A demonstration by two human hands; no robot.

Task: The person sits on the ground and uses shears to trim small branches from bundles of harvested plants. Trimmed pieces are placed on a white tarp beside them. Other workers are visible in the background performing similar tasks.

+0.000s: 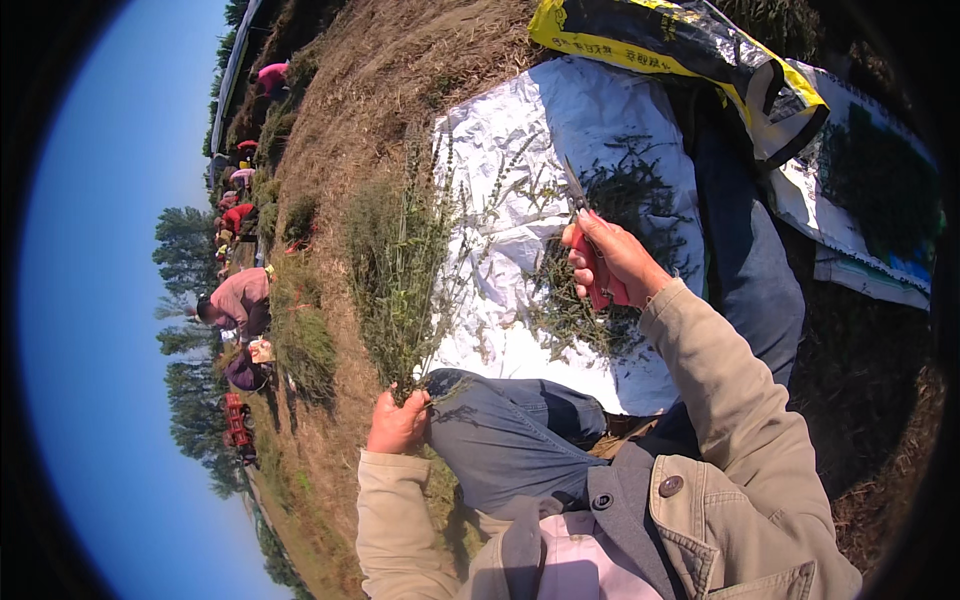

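My left hand [397,421] grips the stem ends of a tall bundle of green herb stalks [401,277] beside my bent knee. The stalks fan out away from me, over the edge of a crumpled white woven sheet [491,292]. In my right hand [619,259], above the sheet, is a pair of scissors with red handles [600,281]; the metal blades point away from me. Beneath and beyond this hand lie heaps of cut green sprigs [630,191], with loose sprigs scattered around. Whether the blades are apart is hard to tell.
A black and yellow plastic sack [622,60] lies across the sheet's far right corner. Another printed sack [862,262] lies right of my leg. Dry straw covers the ground at left, where bundles of plants [300,337], several bending people and a red vehicle [238,421] appear.
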